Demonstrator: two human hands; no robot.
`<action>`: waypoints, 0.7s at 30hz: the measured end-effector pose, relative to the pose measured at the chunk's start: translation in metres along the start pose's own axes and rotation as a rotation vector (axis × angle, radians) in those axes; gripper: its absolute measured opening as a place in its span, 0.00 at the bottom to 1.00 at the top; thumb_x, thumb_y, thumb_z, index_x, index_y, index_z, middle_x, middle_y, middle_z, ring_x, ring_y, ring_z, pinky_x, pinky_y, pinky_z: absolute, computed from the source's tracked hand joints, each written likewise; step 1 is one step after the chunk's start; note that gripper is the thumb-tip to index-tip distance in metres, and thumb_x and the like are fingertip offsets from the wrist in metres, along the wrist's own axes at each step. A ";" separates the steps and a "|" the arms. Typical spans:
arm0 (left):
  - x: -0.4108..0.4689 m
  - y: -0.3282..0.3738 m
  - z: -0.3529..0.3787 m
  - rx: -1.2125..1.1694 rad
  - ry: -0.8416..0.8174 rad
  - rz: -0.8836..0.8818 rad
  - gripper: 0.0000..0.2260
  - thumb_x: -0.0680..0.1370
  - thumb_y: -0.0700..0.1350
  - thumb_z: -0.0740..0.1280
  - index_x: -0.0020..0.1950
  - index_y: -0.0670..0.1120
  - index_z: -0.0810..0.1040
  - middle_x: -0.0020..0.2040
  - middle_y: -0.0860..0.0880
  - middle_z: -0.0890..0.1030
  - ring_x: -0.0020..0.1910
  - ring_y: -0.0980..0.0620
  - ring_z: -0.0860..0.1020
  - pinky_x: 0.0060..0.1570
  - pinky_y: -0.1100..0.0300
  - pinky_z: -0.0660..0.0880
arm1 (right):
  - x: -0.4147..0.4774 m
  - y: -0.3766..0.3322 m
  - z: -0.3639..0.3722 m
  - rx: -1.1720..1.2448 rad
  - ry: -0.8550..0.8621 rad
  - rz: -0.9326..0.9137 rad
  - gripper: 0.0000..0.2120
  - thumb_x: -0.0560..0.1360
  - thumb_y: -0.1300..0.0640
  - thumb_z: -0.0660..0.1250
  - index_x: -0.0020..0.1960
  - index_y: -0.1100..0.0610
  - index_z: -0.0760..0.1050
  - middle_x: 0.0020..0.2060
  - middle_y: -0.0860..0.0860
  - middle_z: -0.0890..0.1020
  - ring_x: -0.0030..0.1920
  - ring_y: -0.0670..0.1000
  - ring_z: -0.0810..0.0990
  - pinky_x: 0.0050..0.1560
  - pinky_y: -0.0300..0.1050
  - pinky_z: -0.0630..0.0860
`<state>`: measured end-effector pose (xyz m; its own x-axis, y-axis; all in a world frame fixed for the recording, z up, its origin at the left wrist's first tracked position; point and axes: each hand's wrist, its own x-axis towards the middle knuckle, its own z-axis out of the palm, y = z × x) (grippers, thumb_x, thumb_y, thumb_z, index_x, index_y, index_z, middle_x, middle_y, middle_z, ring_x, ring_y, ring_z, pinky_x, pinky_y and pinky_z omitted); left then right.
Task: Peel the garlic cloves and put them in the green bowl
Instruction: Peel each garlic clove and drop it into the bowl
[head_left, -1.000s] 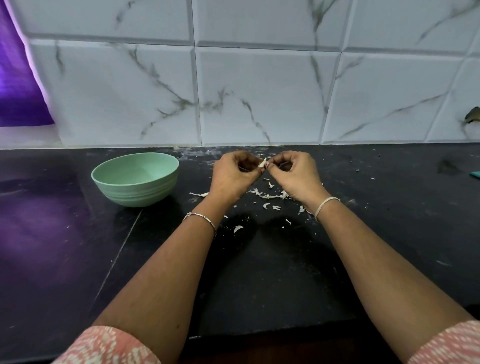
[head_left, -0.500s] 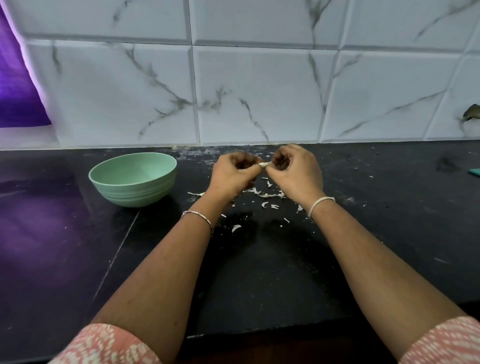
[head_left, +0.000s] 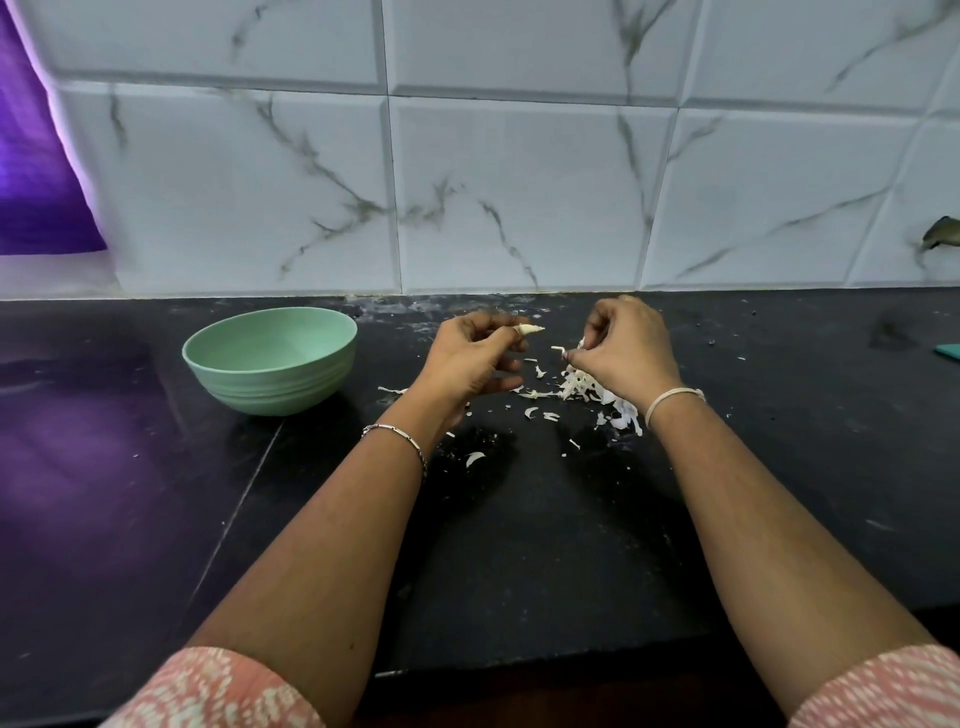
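Only one cam, worn on the head, looking forward and down, fairly close on the left hand (head_left: 470, 358) and right hand (head_left: 626, 348), desk (head_left: 519, 545) beneath them, tiled wall (head_left: 519, 182) just beyond.

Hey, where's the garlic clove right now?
In the head view, the garlic clove is pinched by the left hand above the black counter, right of the green bowl, apart from the right hand pinching garlic peel.

The left hand (head_left: 470, 358) pinches a small garlic clove (head_left: 531, 330) with its pointy end sticking out to the right. The right hand (head_left: 623, 345) pinches a strip of peel (head_left: 559, 351) just above a pile of white peels (head_left: 587, 392) on the black counter (head_left: 519, 545). The green bowl (head_left: 270, 358) sits to the left, apart from both hands.
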<state>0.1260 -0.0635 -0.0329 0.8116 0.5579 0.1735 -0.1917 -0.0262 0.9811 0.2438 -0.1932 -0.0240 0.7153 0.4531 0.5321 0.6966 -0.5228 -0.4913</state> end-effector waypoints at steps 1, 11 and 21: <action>0.000 -0.001 0.000 -0.002 -0.003 0.000 0.04 0.79 0.39 0.66 0.51 0.44 0.81 0.38 0.49 0.81 0.32 0.55 0.76 0.36 0.59 0.81 | 0.001 0.000 0.001 0.052 -0.013 -0.014 0.14 0.65 0.60 0.77 0.33 0.50 0.71 0.40 0.50 0.79 0.41 0.52 0.78 0.40 0.39 0.67; 0.001 -0.005 0.000 0.047 -0.006 0.026 0.05 0.76 0.39 0.71 0.51 0.41 0.82 0.38 0.48 0.82 0.32 0.57 0.78 0.34 0.63 0.79 | -0.003 -0.012 0.011 0.231 -0.059 -0.173 0.06 0.76 0.63 0.68 0.49 0.56 0.82 0.41 0.49 0.81 0.35 0.41 0.74 0.37 0.27 0.67; 0.005 -0.008 0.000 0.125 0.069 0.073 0.09 0.72 0.38 0.75 0.51 0.37 0.82 0.32 0.49 0.80 0.28 0.56 0.76 0.34 0.61 0.78 | -0.003 -0.013 0.014 0.245 -0.108 -0.117 0.05 0.76 0.60 0.68 0.48 0.53 0.81 0.41 0.46 0.82 0.38 0.39 0.75 0.46 0.40 0.73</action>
<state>0.1318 -0.0604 -0.0395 0.7575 0.6060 0.2428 -0.1755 -0.1691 0.9698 0.2327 -0.1779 -0.0285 0.6218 0.5814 0.5247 0.7579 -0.2782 -0.5900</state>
